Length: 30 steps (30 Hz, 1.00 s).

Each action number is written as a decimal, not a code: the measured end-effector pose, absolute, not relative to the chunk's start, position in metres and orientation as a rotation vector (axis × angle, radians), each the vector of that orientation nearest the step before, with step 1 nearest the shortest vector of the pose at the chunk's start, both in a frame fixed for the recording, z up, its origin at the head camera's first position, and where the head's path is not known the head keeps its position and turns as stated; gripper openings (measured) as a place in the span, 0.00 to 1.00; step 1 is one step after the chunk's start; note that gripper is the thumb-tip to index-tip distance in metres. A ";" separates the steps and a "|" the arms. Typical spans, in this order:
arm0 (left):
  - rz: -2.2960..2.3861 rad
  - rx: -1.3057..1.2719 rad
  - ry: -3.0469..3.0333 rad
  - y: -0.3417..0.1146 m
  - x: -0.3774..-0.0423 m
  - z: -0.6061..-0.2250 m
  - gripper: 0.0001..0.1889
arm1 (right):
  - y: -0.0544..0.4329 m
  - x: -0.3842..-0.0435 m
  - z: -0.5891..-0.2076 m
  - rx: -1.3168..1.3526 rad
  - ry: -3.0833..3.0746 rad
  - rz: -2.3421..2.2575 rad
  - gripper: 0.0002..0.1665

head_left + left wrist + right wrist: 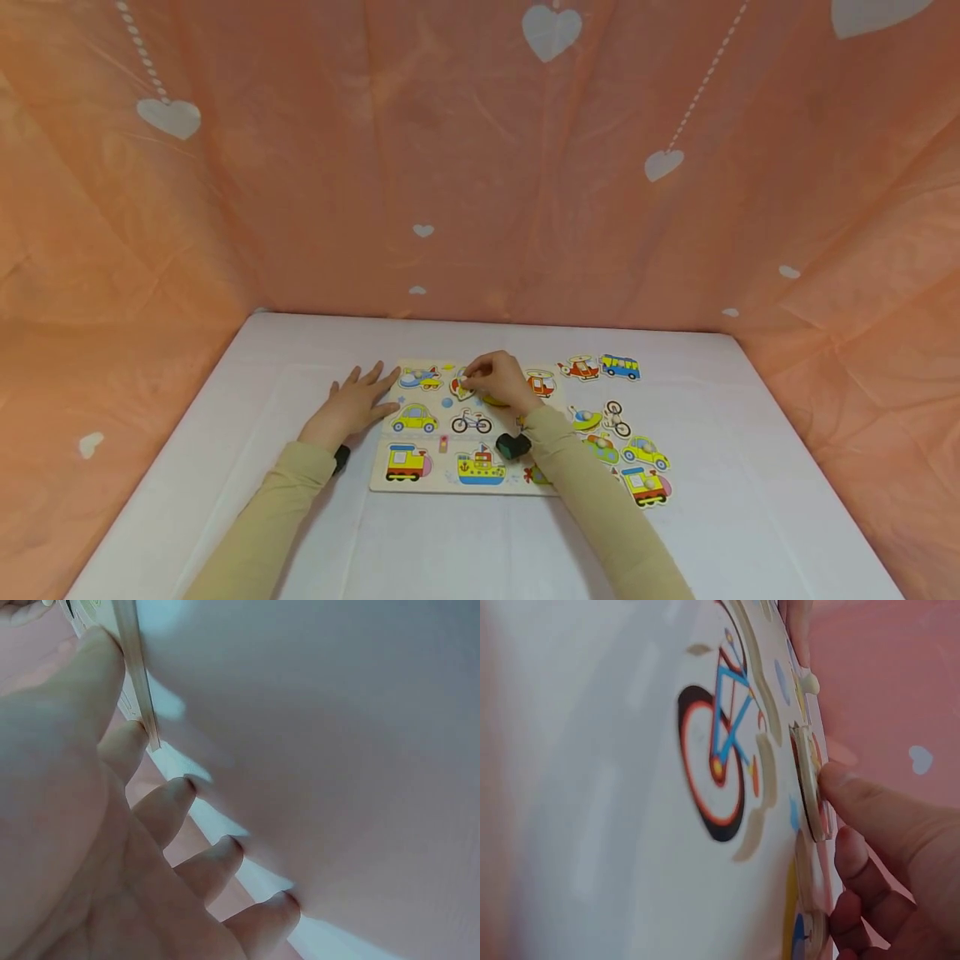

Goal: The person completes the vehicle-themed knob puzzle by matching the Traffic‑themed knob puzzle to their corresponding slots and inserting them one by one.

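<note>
A wooden vehicle puzzle board (450, 486) lies flat on the table. My right hand (501, 382) is over its upper middle, thumb and fingers pinching a small red and yellow puzzle piece (460, 386). In the right wrist view, the thumb (855, 791) presses at the face of that piece (810, 780), which stands a little proud of the board; the fingers partly hide it. My left hand (352, 406) is spread flat at the board's left edge. Its thumb and index fingertip touch the board (135, 667), and the other fingertips rest on the table.
Loose pieces lie right of the board: a helicopter (580, 367), a bus (621, 367), a bicycle (618, 419), a yellow car (646, 452), a train (647, 487) and others partly behind the right sleeve (600, 508). An airplane piece (420, 378) sits at the board's upper left.
</note>
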State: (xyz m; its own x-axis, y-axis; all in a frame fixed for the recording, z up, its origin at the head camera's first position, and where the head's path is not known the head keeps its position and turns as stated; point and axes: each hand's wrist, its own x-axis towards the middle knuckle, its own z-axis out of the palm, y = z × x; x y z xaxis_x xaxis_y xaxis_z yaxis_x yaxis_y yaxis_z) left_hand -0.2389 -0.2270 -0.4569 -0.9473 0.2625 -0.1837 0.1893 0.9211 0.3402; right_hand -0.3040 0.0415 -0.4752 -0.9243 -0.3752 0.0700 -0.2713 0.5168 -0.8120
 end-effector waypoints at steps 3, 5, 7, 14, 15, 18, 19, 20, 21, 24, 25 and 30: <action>0.484 0.341 2.855 -0.227 -0.239 -0.458 0.37 | 0.041 -0.304 -0.475 -0.552 2.638 -1.378 0.06; 0.482 0.342 2.855 -0.227 -0.239 -0.458 0.37 | 0.041 -0.303 -0.475 -0.541 2.637 -1.374 0.06; 0.479 0.340 2.854 -0.227 -0.240 -0.459 0.37 | 0.040 -0.303 -0.474 -0.523 2.635 -1.367 0.06; 0.490 0.341 2.855 -0.228 -0.240 -0.459 0.37 | 0.038 -0.303 -0.474 -0.474 2.625 -1.339 0.07; 0.491 0.341 2.854 -0.228 -0.240 -0.460 0.37 | 0.038 -0.303 -0.474 -0.478 2.630 -1.336 0.07; 0.487 0.345 2.852 -0.228 -0.241 -0.460 0.37 | 0.039 -0.304 -0.475 -0.486 2.645 -1.315 0.07; 0.484 0.346 2.851 -0.228 -0.241 -0.460 0.37 | 0.038 -0.304 -0.475 -0.488 2.643 -1.312 0.07; 0.476 0.348 2.852 -0.229 -0.241 -0.460 0.37 | 0.038 -0.304 -0.475 -0.489 2.640 -1.306 0.07; 0.472 0.348 2.852 -0.229 -0.241 -0.460 0.37 | 0.039 -0.304 -0.474 -0.488 2.636 -1.298 0.07; 0.459 0.350 2.857 -0.228 -0.241 -0.460 0.37 | 0.039 -0.305 -0.473 -0.499 2.611 -1.288 0.07; 0.455 0.352 2.859 -0.228 -0.241 -0.459 0.37 | 0.040 -0.304 -0.472 -0.510 2.598 -1.291 0.08; 0.453 0.348 2.860 -0.227 -0.241 -0.460 0.37 | 0.044 -0.304 -0.468 -0.570 2.549 -1.265 0.10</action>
